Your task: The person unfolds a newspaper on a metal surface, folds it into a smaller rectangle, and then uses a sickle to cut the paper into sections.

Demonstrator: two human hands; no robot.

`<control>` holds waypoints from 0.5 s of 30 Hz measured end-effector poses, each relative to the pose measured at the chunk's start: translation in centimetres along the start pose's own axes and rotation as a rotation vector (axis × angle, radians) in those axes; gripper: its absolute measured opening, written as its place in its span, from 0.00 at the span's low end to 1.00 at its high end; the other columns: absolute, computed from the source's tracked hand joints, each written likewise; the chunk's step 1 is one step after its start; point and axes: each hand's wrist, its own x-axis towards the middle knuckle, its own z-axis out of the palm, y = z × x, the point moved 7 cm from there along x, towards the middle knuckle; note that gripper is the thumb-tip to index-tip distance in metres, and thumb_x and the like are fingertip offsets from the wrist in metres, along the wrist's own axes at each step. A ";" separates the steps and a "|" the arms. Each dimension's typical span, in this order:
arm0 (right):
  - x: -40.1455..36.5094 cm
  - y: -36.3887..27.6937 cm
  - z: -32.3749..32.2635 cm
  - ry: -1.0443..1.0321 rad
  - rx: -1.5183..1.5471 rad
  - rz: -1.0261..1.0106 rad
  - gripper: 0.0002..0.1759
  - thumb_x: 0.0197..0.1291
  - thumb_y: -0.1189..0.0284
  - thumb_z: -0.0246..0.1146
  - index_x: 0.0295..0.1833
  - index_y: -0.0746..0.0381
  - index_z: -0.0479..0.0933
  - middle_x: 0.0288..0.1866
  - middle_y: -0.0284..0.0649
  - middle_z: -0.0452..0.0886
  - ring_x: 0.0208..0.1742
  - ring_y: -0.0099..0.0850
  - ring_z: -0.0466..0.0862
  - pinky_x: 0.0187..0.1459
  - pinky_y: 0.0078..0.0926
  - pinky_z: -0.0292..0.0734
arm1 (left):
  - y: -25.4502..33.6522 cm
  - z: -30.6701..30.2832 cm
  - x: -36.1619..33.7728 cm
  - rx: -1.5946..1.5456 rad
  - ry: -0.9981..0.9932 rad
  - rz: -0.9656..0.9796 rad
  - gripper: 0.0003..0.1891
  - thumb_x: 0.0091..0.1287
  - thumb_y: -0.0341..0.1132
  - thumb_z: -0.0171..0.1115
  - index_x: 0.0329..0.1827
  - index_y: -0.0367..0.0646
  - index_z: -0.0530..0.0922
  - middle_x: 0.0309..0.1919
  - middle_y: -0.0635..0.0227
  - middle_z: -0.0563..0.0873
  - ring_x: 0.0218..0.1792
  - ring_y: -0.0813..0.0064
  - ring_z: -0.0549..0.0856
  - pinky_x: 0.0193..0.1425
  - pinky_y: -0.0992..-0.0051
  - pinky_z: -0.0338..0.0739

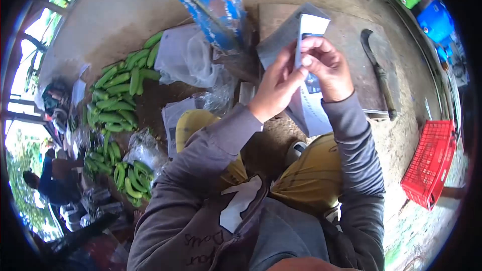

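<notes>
Both hands grip a folded printed sheet of paper [310, 115] in front of me, above my knees. One long flap hangs down with printing on it, and a greyish flap stands out toward the far side. My left hand [277, 86] pinches the fold from the left, its thumb near the middle crease. On the other side, my right hand [329, 68] has its thumb and curled fingers on the paper's edge. The two thumbs almost meet. Beyond the paper, a curved-blade knife [377, 68] with a wooden handle lies on a worn wooden board [351, 83].
Many green bananas [115, 103] lie in bunches on the left, beside clear plastic bags [193, 60] and papers [173, 115]. A chipped blue post [208, 5] rises ahead. A red crate [429, 163] stands right, a blue container [436, 20] far right. Another person [52, 180] is at left.
</notes>
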 end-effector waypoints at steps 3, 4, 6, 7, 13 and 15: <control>0.1 -0.1 0.1 0.005 0.014 -0.001 0.14 0.53 0.77 0.66 0.46 0.65 0.74 0.39 0.33 0.78 0.40 0.21 0.77 0.44 0.20 0.74 | 0.7 0.3 0.1 0.027 -0.020 -0.016 0.28 0.68 0.33 0.53 0.68 0.33 0.54 0.60 0.59 0.69 0.61 0.73 0.69 0.64 0.74 0.62; 0.2 0.0 0.0 0.005 0.012 0.002 0.14 0.53 0.77 0.66 0.46 0.65 0.74 0.39 0.33 0.78 0.40 0.21 0.77 0.44 0.20 0.74 | 0.7 0.4 0.2 0.034 -0.030 -0.014 0.28 0.68 0.33 0.52 0.68 0.34 0.54 0.61 0.59 0.68 0.62 0.72 0.68 0.65 0.73 0.61; 0.2 0.0 0.0 0.005 0.011 0.009 0.14 0.54 0.77 0.66 0.46 0.65 0.74 0.39 0.33 0.78 0.40 0.21 0.77 0.44 0.20 0.74 | 0.7 0.4 0.2 0.042 -0.032 -0.029 0.27 0.68 0.33 0.51 0.68 0.34 0.54 0.62 0.59 0.66 0.63 0.71 0.66 0.67 0.72 0.59; 0.2 0.0 0.0 0.006 0.007 0.011 0.14 0.54 0.77 0.66 0.46 0.65 0.74 0.39 0.33 0.78 0.40 0.21 0.77 0.44 0.19 0.74 | 0.7 0.4 0.2 0.042 -0.035 -0.018 0.27 0.68 0.33 0.51 0.68 0.34 0.54 0.62 0.59 0.66 0.63 0.70 0.66 0.67 0.72 0.59; 0.2 -0.3 0.2 0.013 -0.011 -0.002 0.13 0.54 0.76 0.66 0.45 0.65 0.74 0.38 0.33 0.78 0.39 0.21 0.77 0.43 0.19 0.74 | 0.9 0.3 0.1 0.014 -0.028 -0.006 0.28 0.68 0.32 0.52 0.68 0.34 0.54 0.60 0.58 0.68 0.62 0.73 0.68 0.65 0.73 0.61; 0.1 -0.4 0.2 0.031 -0.040 -0.010 0.12 0.54 0.76 0.66 0.44 0.65 0.75 0.38 0.34 0.78 0.38 0.21 0.77 0.43 0.19 0.74 | 0.8 0.3 0.1 0.023 -0.038 -0.004 0.27 0.68 0.32 0.51 0.68 0.34 0.55 0.61 0.58 0.68 0.62 0.73 0.68 0.65 0.73 0.61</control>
